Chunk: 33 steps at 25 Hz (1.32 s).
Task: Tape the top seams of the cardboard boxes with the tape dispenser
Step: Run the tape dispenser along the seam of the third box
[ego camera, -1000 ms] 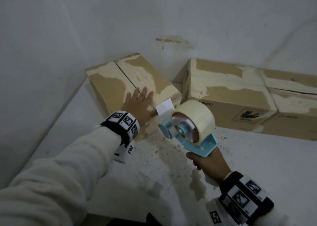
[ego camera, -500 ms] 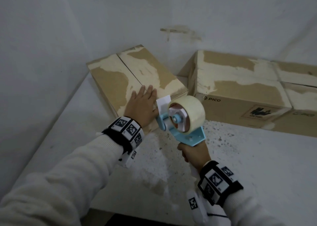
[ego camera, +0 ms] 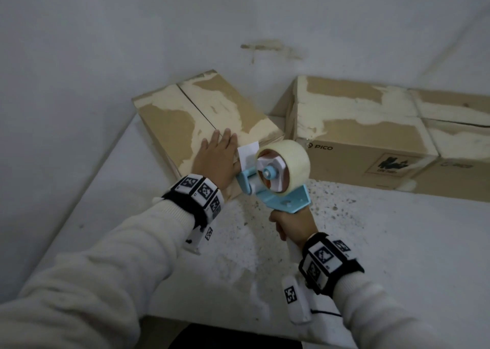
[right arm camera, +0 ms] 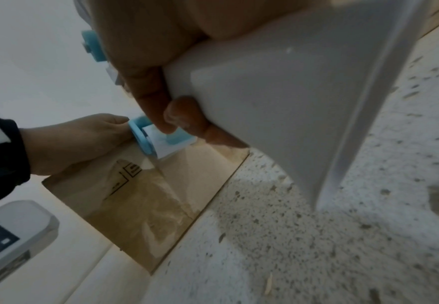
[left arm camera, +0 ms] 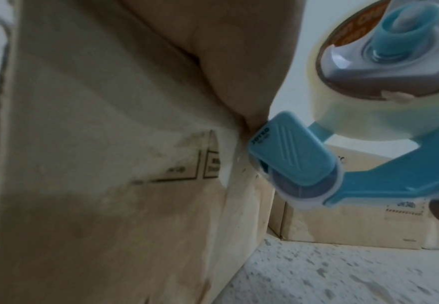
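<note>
walls: plain white wall [ego camera: 238, 17] behind, another on left [ego camera: 53, 110]; they meet in a corner
mark: brownish smear [ego camera: 270, 47] on back wall
surface: white speckled slab [ego camera: 371, 242], dark flecks, worn patches; near edge drops to sth dark below
light: dim, grey, no lamp in view

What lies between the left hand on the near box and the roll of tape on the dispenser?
In the head view, a white tape tab and the dispenser's blue front arm separate the left hand from the tape roll.

Left box [ego camera: 204, 115] stood on desk [ego camera: 371, 242]; left hand [ego camera: 216, 159] lay flat on it; tape dispenser [ego camera: 275, 179] just right; two boxes [ego camera: 371, 131] farther right.
</note>
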{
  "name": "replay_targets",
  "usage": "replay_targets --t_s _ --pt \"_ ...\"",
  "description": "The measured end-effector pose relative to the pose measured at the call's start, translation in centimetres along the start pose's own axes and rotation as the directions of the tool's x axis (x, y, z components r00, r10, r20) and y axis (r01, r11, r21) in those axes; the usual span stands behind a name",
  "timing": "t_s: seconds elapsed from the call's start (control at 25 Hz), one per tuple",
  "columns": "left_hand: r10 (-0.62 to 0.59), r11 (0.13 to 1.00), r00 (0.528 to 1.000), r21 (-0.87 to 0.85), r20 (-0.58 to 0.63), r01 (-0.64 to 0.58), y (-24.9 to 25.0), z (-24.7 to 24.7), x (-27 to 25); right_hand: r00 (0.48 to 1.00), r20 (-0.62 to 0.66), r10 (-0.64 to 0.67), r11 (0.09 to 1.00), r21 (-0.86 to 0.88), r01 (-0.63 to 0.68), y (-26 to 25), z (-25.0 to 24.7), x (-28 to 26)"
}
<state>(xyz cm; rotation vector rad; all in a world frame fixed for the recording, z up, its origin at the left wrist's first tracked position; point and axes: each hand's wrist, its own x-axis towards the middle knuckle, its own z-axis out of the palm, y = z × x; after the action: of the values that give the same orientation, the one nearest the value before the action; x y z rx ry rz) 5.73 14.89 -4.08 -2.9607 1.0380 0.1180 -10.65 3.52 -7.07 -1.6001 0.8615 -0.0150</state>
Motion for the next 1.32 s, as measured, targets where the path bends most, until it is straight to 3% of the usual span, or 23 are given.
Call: replay_targets --t_s 0.2,0.32,0.44,0.68,0.8,0.92,0.96,1.04,1.08,1.12,1.16,1.2,1.24,1.28,1.32 --pt "-0.052 0.997 0.999 -0.059 -0.007 0.052 0.6 -0.1 0.1 0.998 -0.024 0.05 0.997 0.059 -0.049 1.0 -0.9 -1.3" --pt "-0.123 0.992 0.988 -0.052 -0.09 0.119 1.6 0.1 0.6 0.995 -0.095 -0.003 0.997 0.082 0.011 0.4 -2.4 -1.3" --pt "-0.091 0.994 0.982 0.045 -0.164 0.099 1.8 0.5 0.7 0.987 -0.135 -0.085 0.994 0.063 0.095 -1.3 -3.4 -1.1" --pt "0.18 0.979 0.981 0.108 -0.075 -0.171 -3.3 -0.1 -2.0 0.967 -0.034 -0.252 0.968 0.01 0.252 -5.3 -3.3 -1.5" --pt "0.456 0.872 0.884 0.252 -0.101 -0.421 -8.7 0.2 -4.0 0.931 0.041 -0.362 0.931 -0.046 0.363 -7.7 -2.9 -1.9" --pt "0.542 0.793 0.84 0.338 -0.01 -0.507 -12.1 0.1 -5.1 0.909 0.127 -0.397 0.91 -0.078 0.408 -9.6 -1.8 -2.1" --pt "0.532 0.796 0.847 0.337 0.007 -0.503 -12.8 -0.2 -5.0 0.907 0.148 -0.393 0.909 -0.089 0.408 -10.1 -1.3 -2.1" --pt "0.412 0.869 0.911 0.292 0.023 -0.4 -13.8 -0.9 -4.5 0.908 0.18 -0.379 0.91 -0.107 0.401 -10.8 0.0 -1.9" --pt "0.321 0.928 0.947 0.199 0.0 -0.314 -14.0 -1.4 -4.3 0.907 0.186 -0.379 0.909 -0.111 0.403 -11.1 0.8 -1.9" --pt "0.19 0.98 0.981 -0.053 -0.035 -0.192 -14.2 -2.2 -4.2 0.902 0.188 -0.388 0.904 -0.112 0.412 -11.4 1.5 -2.0" --pt "0.009 0.904 0.999 -0.427 -0.046 -0.028 -14.0 -3.3 -4.2 0.898 0.185 -0.399 0.9 -0.107 0.422 -11.6 2.1 -2.0" --pt "-0.163 0.638 0.987 -0.763 0.001 0.106 -13.4 -4.4 -4.1 0.895 0.181 -0.408 0.899 -0.094 0.428 -11.8 2.5 -2.1" --pt "-0.254 0.334 0.96 -0.921 0.115 0.199 -12.7 -5.5 -4.1 0.893 0.179 -0.412 0.9 -0.077 0.43 -11.9 3.0 -2.0" --pt "-0.229 0.127 0.942 -0.952 0.244 0.278 -12.2 -6.3 -4.2 0.891 0.186 -0.414 0.899 -0.068 0.432 -12.0 3.6 -1.8" --pt "-0.141 0.004 0.929 -0.938 0.342 0.346 -11.8 -6.9 -4.3 0.887 0.194 -0.42 0.895 -0.072 0.439 -12.0 4.2 -1.6"
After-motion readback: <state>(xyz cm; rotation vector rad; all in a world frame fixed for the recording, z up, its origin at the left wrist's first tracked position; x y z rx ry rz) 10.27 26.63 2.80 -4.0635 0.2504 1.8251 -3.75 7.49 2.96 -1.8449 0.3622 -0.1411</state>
